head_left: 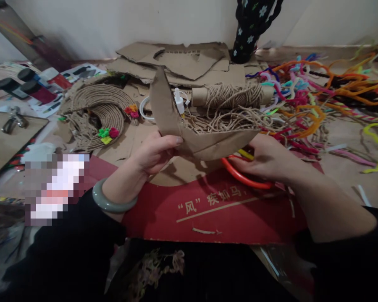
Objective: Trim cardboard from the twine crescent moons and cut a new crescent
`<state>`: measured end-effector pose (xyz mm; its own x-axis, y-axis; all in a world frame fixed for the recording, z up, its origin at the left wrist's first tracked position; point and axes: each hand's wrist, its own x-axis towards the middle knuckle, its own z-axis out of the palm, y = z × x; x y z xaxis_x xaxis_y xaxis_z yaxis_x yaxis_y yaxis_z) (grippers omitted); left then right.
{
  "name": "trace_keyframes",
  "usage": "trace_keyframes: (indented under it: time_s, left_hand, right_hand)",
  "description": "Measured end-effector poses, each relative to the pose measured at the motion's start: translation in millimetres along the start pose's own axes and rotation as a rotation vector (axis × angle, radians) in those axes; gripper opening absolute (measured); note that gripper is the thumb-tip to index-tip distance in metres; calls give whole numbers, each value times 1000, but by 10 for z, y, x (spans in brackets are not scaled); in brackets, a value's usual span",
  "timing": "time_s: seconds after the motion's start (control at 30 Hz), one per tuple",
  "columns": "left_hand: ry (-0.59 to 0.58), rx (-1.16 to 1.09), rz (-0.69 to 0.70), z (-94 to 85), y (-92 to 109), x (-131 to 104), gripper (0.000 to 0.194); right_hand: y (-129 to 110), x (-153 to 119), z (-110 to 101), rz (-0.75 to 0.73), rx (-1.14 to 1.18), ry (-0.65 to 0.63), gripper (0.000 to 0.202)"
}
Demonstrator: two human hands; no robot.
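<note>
A curved, two-pointed cardboard piece [204, 144] is held up in the middle of the view. My left hand [157, 153] grips it near its bend, thumb on the front face. My right hand [261, 159] is closed around red-handled scissors [245, 178] at the piece's right tip; the blades are hidden behind the cardboard. Below both hands lies a red board [214, 226] with gold printed characters. Just behind the cardboard stands a white glue bottle [179, 102].
A twine-covered crescent [97, 105] with colored flowers is at left, near paint jars [38, 90]. Behind are a twine roll [233, 96], cardboard sheets [189, 63] and a dark flowered tumbler [248, 33]. Colorful pipe cleaners [315, 92] spread across the right. A clipboard [12, 134] is far left.
</note>
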<state>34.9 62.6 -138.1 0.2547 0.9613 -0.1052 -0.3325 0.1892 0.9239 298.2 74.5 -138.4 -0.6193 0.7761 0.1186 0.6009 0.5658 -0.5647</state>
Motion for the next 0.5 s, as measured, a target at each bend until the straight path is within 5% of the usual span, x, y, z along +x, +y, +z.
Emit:
trace_keyframes:
  time_s: [0.17,0.5]
  left_hand:
    - [-16,-44,21,26,-5,-22,39]
    - [37,3,80,-72,-46,6,48]
  right_hand:
    - [-41,15,-27,201,359,60,44]
    - [212,-4,-146,-132,-10,179,42]
